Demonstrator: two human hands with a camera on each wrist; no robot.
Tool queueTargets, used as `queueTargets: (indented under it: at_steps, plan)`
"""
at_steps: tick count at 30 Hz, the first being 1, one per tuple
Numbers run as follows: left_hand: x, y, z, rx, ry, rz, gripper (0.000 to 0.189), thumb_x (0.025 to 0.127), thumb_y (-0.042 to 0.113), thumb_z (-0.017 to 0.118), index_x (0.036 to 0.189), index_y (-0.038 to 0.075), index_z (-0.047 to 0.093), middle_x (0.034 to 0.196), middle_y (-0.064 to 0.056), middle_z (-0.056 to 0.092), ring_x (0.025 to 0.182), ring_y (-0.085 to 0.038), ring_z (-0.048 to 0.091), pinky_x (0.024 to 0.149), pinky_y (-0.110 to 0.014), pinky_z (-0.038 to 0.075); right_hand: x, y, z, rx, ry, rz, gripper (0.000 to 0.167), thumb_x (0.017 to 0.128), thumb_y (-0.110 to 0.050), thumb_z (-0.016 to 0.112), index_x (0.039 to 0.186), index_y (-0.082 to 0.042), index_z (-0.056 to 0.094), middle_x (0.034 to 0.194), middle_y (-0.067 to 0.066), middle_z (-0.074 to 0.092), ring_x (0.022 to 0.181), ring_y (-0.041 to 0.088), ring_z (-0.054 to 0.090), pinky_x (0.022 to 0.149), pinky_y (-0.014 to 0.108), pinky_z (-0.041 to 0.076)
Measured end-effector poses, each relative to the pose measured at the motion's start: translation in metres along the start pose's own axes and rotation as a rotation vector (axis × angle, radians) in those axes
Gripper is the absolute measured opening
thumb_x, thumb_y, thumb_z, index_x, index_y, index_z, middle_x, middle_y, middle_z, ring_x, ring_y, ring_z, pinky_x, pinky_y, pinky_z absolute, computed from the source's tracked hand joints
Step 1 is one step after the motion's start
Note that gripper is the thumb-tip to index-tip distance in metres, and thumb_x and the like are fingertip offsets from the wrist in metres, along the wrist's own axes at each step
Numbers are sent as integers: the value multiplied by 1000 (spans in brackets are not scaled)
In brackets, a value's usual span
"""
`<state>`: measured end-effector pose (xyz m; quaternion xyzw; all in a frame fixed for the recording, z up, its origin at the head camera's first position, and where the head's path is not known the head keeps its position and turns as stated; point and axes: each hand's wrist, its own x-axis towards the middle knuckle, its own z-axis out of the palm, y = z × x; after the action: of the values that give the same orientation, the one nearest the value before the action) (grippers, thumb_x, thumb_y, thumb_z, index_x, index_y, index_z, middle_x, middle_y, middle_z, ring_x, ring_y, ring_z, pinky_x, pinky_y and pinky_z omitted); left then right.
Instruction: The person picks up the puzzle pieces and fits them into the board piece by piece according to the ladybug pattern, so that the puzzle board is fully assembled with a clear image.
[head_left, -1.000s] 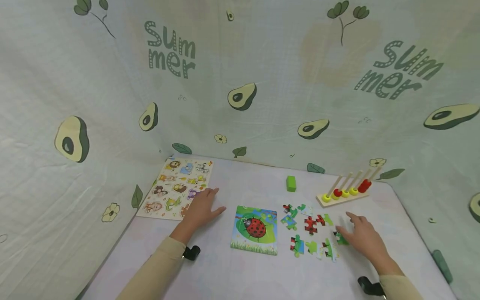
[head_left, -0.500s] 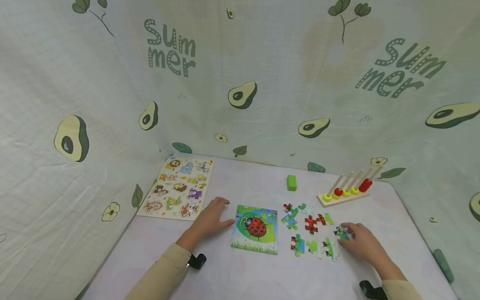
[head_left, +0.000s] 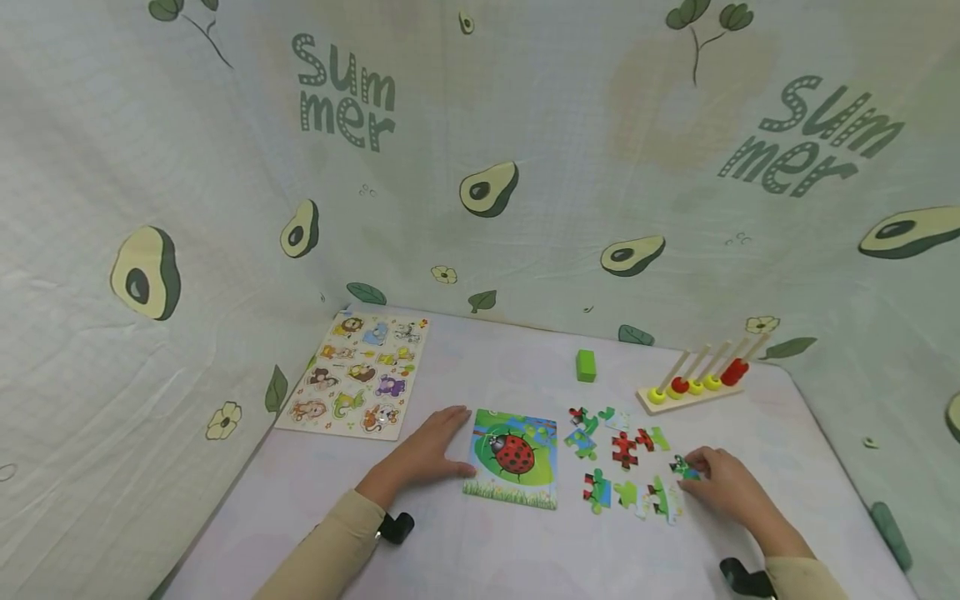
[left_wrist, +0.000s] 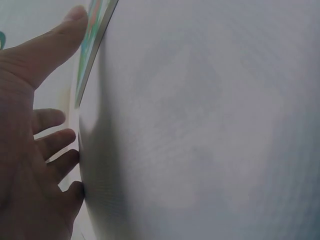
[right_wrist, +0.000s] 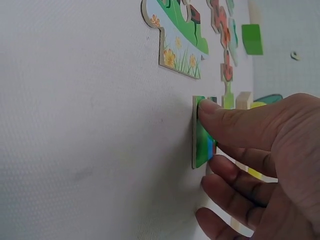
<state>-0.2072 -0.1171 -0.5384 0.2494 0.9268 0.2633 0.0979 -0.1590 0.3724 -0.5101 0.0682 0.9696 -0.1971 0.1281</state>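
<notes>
My left hand [head_left: 422,454] lies at the left edge of the square ladybug board [head_left: 516,490], thumb and fingers spread. In the left wrist view its thumb [left_wrist: 62,37] reaches the board's edge, with the other fingers loosely bent. On the right, my right hand [head_left: 723,485] pinches a small green-and-blue jigsaw piece [right_wrist: 201,145] between thumb and forefinger. The piece is close over the white tabletop, partly covered by the thumb. Several loose jigsaw pieces [head_left: 624,450], red, green and blue, lie between the ladybug board and my right hand.
A wooden animal peg puzzle [head_left: 352,375] lies at the back left. A green block [head_left: 586,365] stands toward the back. A wooden bead stacker [head_left: 693,392] with yellow and red beads stands at the back right. Patterned cloth [head_left: 555,208] hangs behind the table.
My left hand has moved right and nearer, from the animal puzzle to the ladybug board's edge. My right hand's fingers have closed on the jigsaw piece.
</notes>
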Motion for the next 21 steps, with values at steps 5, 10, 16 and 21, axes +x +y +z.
queueTargets:
  at_steps: [5,10,16,21]
  plan:
    - [0,-4,2,47,-28,34,105,80,59,79,160,11,32,166,-11,26,154,-32,20,125,-47,18,2,2,-1,11,0,-15,45,86,-17,80,111,13,59,99,21,60,90,31,58,80,50,51]
    - [1,-7,4,54,-41,57,101,82,59,78,161,14,33,168,-10,22,155,-32,15,126,-47,11,5,3,-2,25,-14,-8,46,85,-16,82,110,13,55,98,21,60,89,29,58,78,48,51]
    - [2,-9,4,66,-61,93,95,85,59,74,160,15,35,169,-12,18,156,-32,11,126,-49,8,9,0,-5,75,-16,0,50,84,-13,83,115,11,51,102,21,60,93,31,59,79,49,52]
    - [2,-10,4,53,-77,107,91,87,57,74,159,16,36,169,-12,17,156,-33,9,126,-52,7,9,-3,-5,72,-5,-65,53,84,-9,81,125,10,54,101,18,58,91,30,58,75,45,52]
